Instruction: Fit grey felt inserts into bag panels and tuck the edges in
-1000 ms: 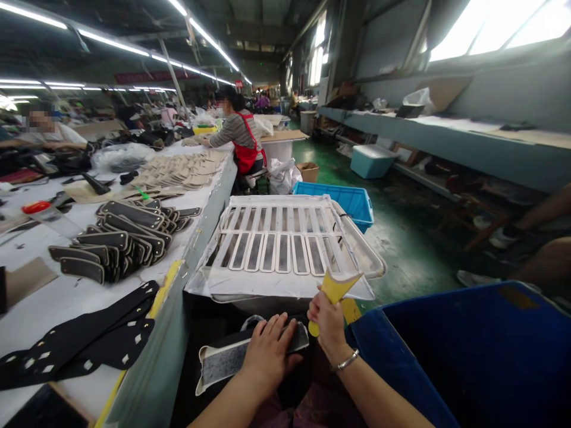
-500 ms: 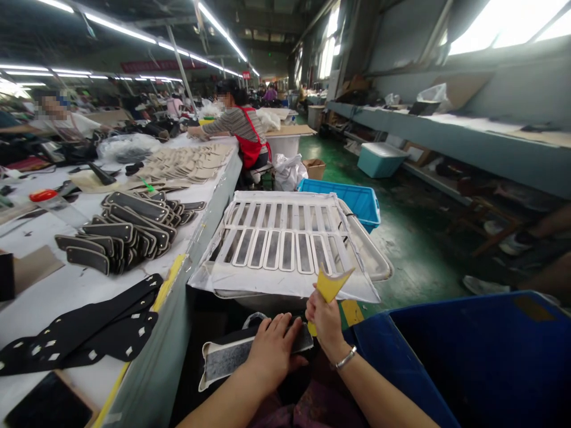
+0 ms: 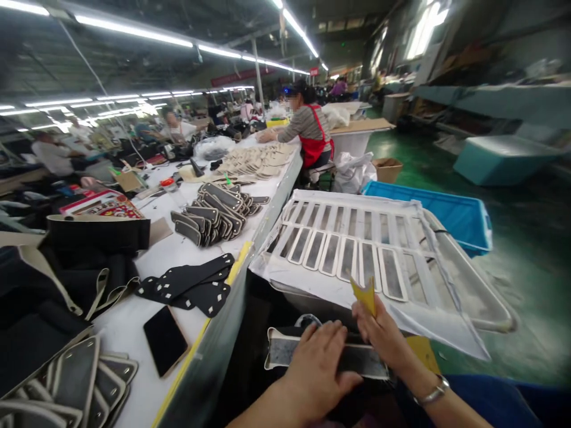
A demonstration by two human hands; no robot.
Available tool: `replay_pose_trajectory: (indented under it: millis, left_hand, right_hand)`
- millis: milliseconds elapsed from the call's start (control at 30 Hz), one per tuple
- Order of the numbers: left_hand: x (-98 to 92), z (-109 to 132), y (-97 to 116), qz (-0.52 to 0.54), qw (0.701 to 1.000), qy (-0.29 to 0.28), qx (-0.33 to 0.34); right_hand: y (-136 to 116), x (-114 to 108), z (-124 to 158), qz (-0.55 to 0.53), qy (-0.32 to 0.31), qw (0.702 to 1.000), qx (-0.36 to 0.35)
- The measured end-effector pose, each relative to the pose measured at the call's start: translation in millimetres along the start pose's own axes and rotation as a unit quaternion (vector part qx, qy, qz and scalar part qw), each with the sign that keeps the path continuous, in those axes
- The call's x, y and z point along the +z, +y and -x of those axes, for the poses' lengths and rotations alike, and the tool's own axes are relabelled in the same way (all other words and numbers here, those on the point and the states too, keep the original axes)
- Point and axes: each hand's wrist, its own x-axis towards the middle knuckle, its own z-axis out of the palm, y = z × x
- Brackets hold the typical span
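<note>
A long grey panel (image 3: 284,351) with pale edging lies across my lap area, low in the head view. My left hand (image 3: 319,362) rests flat on its middle, fingers stretched out and thumb apart. In my right hand (image 3: 386,336), the fingers are wrapped round a flat yellow tool (image 3: 363,293) with a notched, fork-like top, held upright near the panel's right end. Just beyond is a white cloth-covered frame (image 3: 307,289) with slots, where several grey panels with white borders (image 3: 392,274) lie side by side. The panel's middle is hidden under my left hand.
To the left runs a long worktable (image 3: 129,333) with a stack of dark pale-edged pieces (image 3: 209,217), black studded pieces (image 3: 190,282) and a phone (image 3: 165,342). A blue crate (image 3: 446,217) stands behind the frame. Further off sits a co-worker in a red apron (image 3: 317,139).
The head view has turned left, so the surroundings shift right and more of the table shows. My left hand stays on the panel; my right hand still holds the yellow tool.
</note>
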Motion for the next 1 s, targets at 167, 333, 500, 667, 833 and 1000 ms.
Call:
replay_pose_trajectory:
  millis: [167,333,500,667,833,1000]
  left_hand:
    - [-24.3,66.7,-69.6,0.258,0.884,0.254,-0.295]
    - [-5.3,73.6,-76.7,0.469,0.815,0.198,-0.277]
    - [-3.4,65.1,-74.6,0.531,0.796,0.196,-0.213]
    - [8.5,65.7,-83.6,0.513,0.785,0.212,-0.275]
    - [19.9,66.5,-83.6,0.600,0.667,0.217,-0.385]
    - [12.4,58.9,-78.8,0.736,0.504,0.259,-0.370]
  right_hand:
    - [-43.3,-14.2,-5.5,0.052,-0.356,0.930,0.077]
    - [-70.4,23.2,-28.2,0.290,-0.406,0.867,0.002]
    - [-67.5,68.1,-51.3,0.465,-0.334,0.801,-0.177]
    - [-68.9,110.9,-55.7,0.463,-0.296,0.793,-0.261]
    - [-65.5,149.6,-63.5,0.483,-0.258,0.764,-0.341]
    - [-65.9,165.5,-83.9,0.424,-0.330,0.693,-0.480]
